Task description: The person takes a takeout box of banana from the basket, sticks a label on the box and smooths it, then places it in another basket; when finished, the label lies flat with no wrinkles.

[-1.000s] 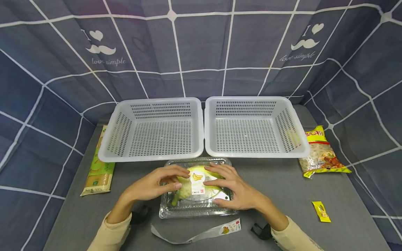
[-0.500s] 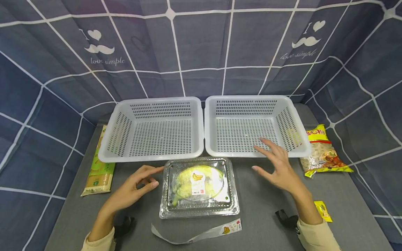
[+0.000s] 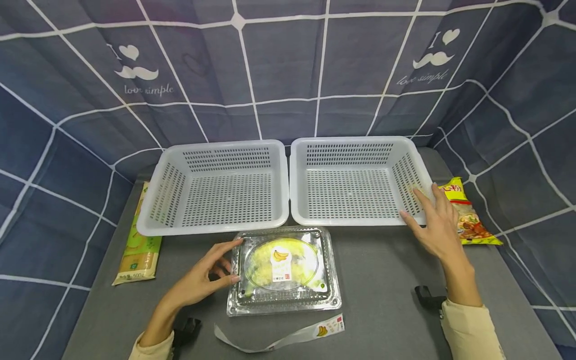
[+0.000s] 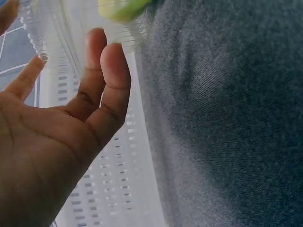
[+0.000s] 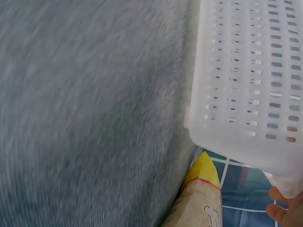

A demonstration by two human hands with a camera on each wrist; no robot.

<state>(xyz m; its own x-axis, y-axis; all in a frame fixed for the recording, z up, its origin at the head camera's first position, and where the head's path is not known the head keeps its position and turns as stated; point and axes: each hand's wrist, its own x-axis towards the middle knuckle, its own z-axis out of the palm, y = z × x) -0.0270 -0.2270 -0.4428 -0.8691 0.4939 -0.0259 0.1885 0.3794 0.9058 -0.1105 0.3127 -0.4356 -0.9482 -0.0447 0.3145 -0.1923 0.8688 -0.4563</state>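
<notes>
A clear plastic clamshell box (image 3: 330, 280) lies on the grey table, with yellow-green contents and a banana label (image 3: 281, 267) under or on its lid. My left hand (image 3: 198, 280) touches the box's left edge with loosely bent fingers; the left wrist view shows this hand (image 4: 61, 127) near the clear plastic. At the front right corner of the right white basket (image 3: 355, 222), my right hand (image 3: 436, 230) hovers over or touches the rim, fingers spread. Only a few fingertips (image 5: 277, 213) of it show in the right wrist view, by the basket (image 5: 236, 132).
A second white basket (image 3: 211, 231) stands on the left. A green-and-tan packet (image 3: 139, 255) lies left of it. A yellow food bag (image 3: 477, 225) leans at the right, partly behind my right hand. A banana-printed paper strip (image 3: 292, 337) lies in front of the box.
My right hand has left the box lid and moved right to the basket's corner, its arm now covering the small yellow packet. My left hand drew back left, then returned to the box's edge.
</notes>
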